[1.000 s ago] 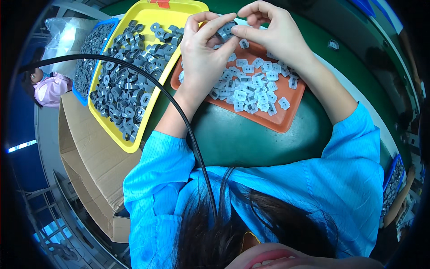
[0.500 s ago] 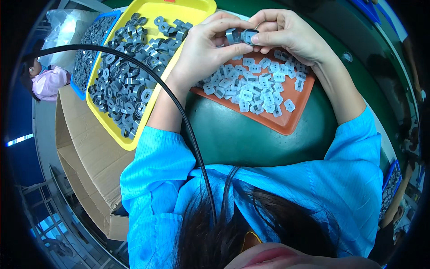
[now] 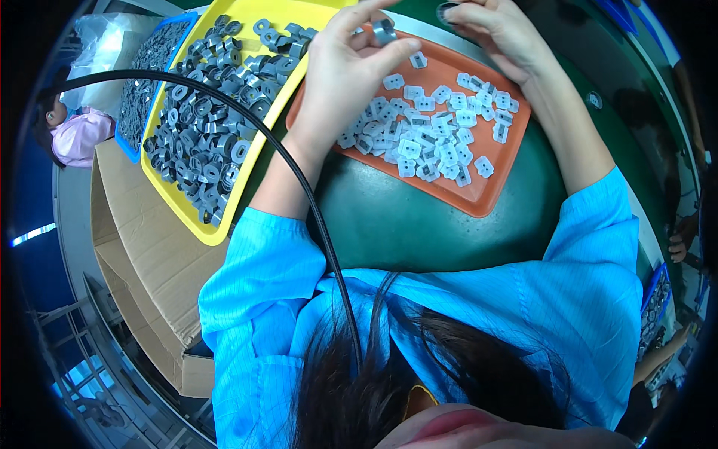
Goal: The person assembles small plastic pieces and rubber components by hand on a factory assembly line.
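I see my left hand raised above the orange tray, its fingers pinched shut on a small grey ring part. My right hand hovers just beside it over the white clips, fingers curled; I cannot tell whether they hold anything. The yellow tray of grey parts sits left on the green bench.

- The yellow tray and blue tray run off the far edge.
- The right hand hides whatever it pinches (its fingertips curl inward).
- The left hand covers part of the white pieces.
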`<control>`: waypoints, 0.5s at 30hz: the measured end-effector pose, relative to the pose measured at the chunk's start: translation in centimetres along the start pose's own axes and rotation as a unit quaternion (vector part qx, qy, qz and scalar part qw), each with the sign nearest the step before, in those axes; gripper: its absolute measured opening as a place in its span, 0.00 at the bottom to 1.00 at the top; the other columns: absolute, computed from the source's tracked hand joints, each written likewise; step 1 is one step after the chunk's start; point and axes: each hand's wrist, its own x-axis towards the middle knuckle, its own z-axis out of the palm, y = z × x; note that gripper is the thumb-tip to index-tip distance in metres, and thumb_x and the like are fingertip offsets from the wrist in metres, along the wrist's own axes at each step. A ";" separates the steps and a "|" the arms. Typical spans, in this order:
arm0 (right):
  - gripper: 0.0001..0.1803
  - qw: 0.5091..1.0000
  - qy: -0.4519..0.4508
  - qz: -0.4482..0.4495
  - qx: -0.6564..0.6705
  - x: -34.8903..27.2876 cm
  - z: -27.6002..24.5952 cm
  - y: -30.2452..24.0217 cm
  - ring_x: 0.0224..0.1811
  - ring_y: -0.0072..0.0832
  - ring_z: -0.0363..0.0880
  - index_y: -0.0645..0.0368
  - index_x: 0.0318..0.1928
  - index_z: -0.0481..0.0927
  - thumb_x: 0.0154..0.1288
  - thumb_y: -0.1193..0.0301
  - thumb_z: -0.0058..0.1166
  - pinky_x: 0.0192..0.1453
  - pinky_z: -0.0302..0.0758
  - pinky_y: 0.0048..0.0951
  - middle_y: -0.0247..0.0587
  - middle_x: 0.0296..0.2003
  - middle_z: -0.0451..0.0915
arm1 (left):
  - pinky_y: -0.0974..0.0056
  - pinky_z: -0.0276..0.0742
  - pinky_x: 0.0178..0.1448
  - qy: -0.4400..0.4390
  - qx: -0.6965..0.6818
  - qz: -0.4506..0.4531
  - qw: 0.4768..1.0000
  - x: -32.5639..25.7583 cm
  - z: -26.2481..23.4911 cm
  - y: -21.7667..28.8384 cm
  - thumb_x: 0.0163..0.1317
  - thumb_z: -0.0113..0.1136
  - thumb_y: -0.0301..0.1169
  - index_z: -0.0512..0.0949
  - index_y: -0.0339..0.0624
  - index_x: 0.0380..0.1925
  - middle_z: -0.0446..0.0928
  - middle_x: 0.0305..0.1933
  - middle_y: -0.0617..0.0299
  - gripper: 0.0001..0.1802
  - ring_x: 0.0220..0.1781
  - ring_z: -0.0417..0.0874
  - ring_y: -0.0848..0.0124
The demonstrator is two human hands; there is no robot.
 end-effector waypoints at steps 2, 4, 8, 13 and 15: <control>0.13 0.997 0.044 -0.013 -0.059 1.4 -2.8 0.1 0.38 0.27 0.85 0.63 0.46 0.82 0.61 0.77 0.67 0.45 0.82 0.27 0.40 0.37 0.86 | 0.65 0.85 0.53 0.033 0.039 0.040 0.998 0.4 -0.8 0.0 0.66 0.68 0.20 0.77 0.32 0.60 0.79 0.53 0.55 0.22 0.50 0.86 0.68; 0.18 0.935 0.143 -0.025 -0.323 1.8 -4.7 0.1 0.37 0.30 0.85 0.66 0.49 0.83 0.59 0.73 0.70 0.45 0.81 0.30 0.41 0.34 0.86 | 0.65 0.86 0.56 0.048 0.087 0.069 0.993 0.8 -1.7 -0.3 0.69 0.67 0.24 0.72 0.32 0.61 0.83 0.51 0.52 0.23 0.51 0.88 0.65; 0.15 0.753 0.196 -0.226 -0.586 1.1 -4.3 -0.2 0.40 0.38 0.85 0.62 0.44 0.86 0.57 0.68 0.70 0.46 0.81 0.35 0.46 0.39 0.84 | 0.67 0.83 0.61 -0.002 -0.048 -0.013 0.999 1.4 -3.3 -0.6 0.70 0.64 0.24 0.71 0.33 0.64 0.84 0.52 0.53 0.24 0.52 0.87 0.68; 0.10 0.765 -0.120 -0.303 -0.555 -2.1 2.2 -2.4 0.47 0.41 0.77 0.57 0.36 0.88 0.57 0.66 0.71 0.55 0.75 0.37 0.41 0.37 0.79 | 0.68 0.81 0.61 -0.004 -0.022 0.018 1.000 1.1 -3.3 -1.2 0.70 0.65 0.23 0.72 0.34 0.64 0.84 0.53 0.56 0.24 0.52 0.85 0.73; 0.09 0.743 -0.151 -0.279 -0.590 -2.5 3.1 -1.5 0.48 0.38 0.74 0.57 0.36 0.88 0.60 0.66 0.69 0.56 0.72 0.37 0.38 0.38 0.77 | 0.68 0.81 0.60 -0.022 -0.005 0.012 1.000 1.3 -3.0 -1.3 0.69 0.65 0.22 0.72 0.34 0.65 0.84 0.52 0.58 0.25 0.52 0.85 0.74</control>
